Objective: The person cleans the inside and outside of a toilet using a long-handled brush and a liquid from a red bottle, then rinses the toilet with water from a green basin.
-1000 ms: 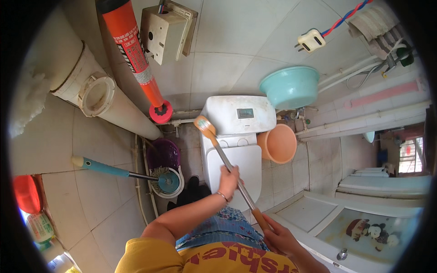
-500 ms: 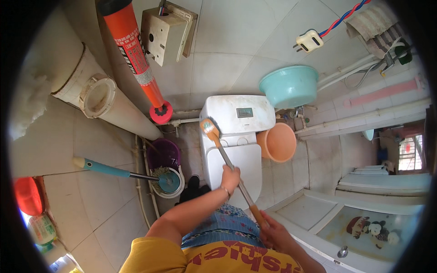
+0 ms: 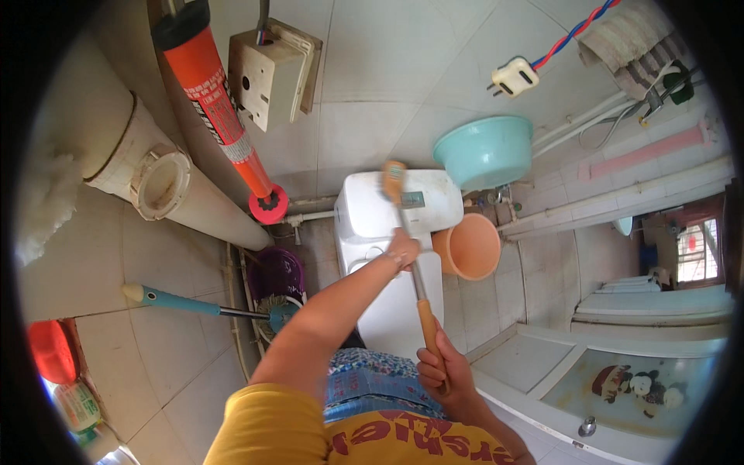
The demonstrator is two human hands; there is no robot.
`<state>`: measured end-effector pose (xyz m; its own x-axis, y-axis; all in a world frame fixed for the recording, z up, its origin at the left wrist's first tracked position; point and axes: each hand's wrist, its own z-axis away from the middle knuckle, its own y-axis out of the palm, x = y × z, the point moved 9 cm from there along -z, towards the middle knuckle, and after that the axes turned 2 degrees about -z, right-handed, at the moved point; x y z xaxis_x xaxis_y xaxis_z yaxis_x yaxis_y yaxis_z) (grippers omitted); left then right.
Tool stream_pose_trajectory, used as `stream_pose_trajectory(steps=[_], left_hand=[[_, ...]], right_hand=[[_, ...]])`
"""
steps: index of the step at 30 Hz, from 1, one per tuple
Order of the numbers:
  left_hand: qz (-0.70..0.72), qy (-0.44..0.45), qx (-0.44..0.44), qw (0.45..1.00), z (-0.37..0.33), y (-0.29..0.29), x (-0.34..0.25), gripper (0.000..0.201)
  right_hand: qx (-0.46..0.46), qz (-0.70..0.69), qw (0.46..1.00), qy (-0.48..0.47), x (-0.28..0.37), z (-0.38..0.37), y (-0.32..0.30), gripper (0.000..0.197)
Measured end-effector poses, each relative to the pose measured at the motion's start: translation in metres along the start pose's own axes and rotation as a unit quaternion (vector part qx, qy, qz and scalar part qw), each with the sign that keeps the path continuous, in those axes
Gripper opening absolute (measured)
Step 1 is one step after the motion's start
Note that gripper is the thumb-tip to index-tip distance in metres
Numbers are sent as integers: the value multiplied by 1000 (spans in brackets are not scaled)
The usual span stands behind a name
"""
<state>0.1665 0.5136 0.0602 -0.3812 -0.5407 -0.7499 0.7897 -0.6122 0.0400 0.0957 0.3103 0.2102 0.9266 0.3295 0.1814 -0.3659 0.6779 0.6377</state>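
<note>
I stand over a white toilet point(image 3: 364, 221) and look down at it. Both hands hold a long-handled brush point(image 3: 409, 256) with an orange grip. My left hand point(image 3: 403, 249) grips the metal shaft halfway up, above the closed lid. My right hand point(image 3: 443, 372) is closed on the orange end of the handle near my waist. The brush head point(image 3: 393, 180) rests on top of the white cistern.
A teal basin point(image 3: 484, 151) and an orange bucket point(image 3: 469, 246) sit right of the toilet. A purple bin point(image 3: 275, 273) and a teal-handled toilet brush point(image 3: 194, 304) stand on the left. An orange tube point(image 3: 221, 105), a white pipe point(image 3: 170, 186) and a wall box point(image 3: 267, 77) are nearby.
The brush head has slid from the left front of the cistern top farther back across it. My left hand has moved up the shaft from the lid toward the cistern.
</note>
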Motion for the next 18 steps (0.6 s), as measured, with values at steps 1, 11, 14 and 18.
stream_pose_trajectory(steps=[1,11,14,18], left_hand=[[-92,7,17,996,-32,12,3,38],[-14,7,-4,1000,-9,-35,15,38],[0,34,24,999,-30,45,-9,31],[110,100,80,986,-68,6,22,31]], right_hand=[[-17,-46,998,-28,-1,-6,10,45],[-34,24,999,15,1,-6,-6,47],[-69,-73,993,-59,27,3,-13,46],[-88,86,992,9,20,-7,9,50]])
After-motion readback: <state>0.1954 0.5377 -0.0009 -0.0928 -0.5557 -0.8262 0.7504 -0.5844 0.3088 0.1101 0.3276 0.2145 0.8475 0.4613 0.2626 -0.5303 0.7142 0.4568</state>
